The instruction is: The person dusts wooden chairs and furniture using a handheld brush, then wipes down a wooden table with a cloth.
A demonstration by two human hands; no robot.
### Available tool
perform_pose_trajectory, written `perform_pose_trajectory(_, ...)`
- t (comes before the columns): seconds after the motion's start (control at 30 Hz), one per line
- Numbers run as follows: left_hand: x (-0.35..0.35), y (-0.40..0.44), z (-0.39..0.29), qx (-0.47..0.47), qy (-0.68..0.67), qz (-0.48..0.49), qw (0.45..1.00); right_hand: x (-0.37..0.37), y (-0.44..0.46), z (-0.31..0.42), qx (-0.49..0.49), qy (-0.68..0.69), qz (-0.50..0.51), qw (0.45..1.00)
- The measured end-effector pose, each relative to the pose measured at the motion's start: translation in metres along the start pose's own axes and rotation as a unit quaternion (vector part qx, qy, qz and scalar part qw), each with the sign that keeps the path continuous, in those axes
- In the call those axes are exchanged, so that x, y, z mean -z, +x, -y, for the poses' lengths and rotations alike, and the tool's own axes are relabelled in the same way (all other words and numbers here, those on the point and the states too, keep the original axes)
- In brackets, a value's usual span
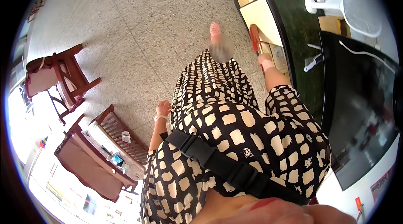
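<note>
My right hand (265, 61) is closed around the handle of a long red-ended tool (254, 38), held beside the open front of the cabinet. Its exact kind cannot be made out. At my left side hangs my left hand (163, 108), its fingers loosely curled and apart, with nothing visible in them. A pale bracelet (161, 117) circles that wrist. One foot in a pink slipper (215, 28) shows on the speckled floor (138, 22), ahead of my patterned dress (218, 119).
To my right runs a cabinet with a dark top (289, 26), bearing a television (361, 110), a white racket-shaped object (361, 11) and a white-handled item (312, 63). Wooden chairs (63, 77) and a brown-cushioned bench (88, 165) stand on the left.
</note>
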State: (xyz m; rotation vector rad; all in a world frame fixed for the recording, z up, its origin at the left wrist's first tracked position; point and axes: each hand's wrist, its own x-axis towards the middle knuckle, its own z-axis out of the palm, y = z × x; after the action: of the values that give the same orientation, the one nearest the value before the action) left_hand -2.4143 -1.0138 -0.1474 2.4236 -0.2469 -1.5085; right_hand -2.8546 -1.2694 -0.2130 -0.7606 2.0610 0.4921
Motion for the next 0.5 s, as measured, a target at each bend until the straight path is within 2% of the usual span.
perform_pose_trajectory(0.13,0.001,0.0,-0.045,0.032,-0.007,-0.01,0.999,0.024,0.038,0.079,0.108,-0.018,-0.097,0.989)
perform_pose_trajectory(0.17,0.002,-0.015,-0.037,0.029,-0.015,-0.008,0.999,0.028,0.017,0.074,0.142,0.015,-0.113,0.983)
perform_pose_trajectory(0.2,0.002,-0.027,-0.067,0.037,-0.007,-0.007,0.999,0.051,-0.018,0.109,0.128,0.073,-0.057,0.987)
perform_pose_trajectory(0.23,0.001,0.001,-0.053,0.039,-0.071,0.018,0.997,0.056,-0.017,0.132,0.146,0.092,-0.073,0.982)
perform_pose_trajectory(0.3,-0.003,-0.005,-0.106,0.029,-0.026,0.01,0.999,0.066,-0.02,0.172,0.124,0.165,-0.047,0.977)
perform_pose_trajectory(0.33,-0.005,-0.005,-0.126,0.013,-0.044,0.012,0.999,0.065,-0.011,0.185,0.118,0.162,-0.051,0.978)
perform_pose_trajectory(0.37,-0.007,-0.004,-0.144,-0.003,-0.063,0.014,0.998,0.059,0.004,0.193,0.112,0.159,-0.054,0.979)
perform_pose_trajectory(0.4,0.003,-0.032,-0.12,-0.034,-0.079,0.026,0.996,0.023,0.001,0.141,0.14,0.175,-0.13,0.966)
perform_pose_trajectory(0.43,-0.001,-0.035,-0.145,-0.044,-0.09,0.031,0.994,0.021,0.001,0.143,0.124,0.178,-0.119,0.969)
perform_pose_trajectory(0.5,-0.015,-0.048,-0.19,-0.062,-0.111,0.04,0.991,-0.004,0.032,0.132,0.118,0.138,-0.18,0.967)
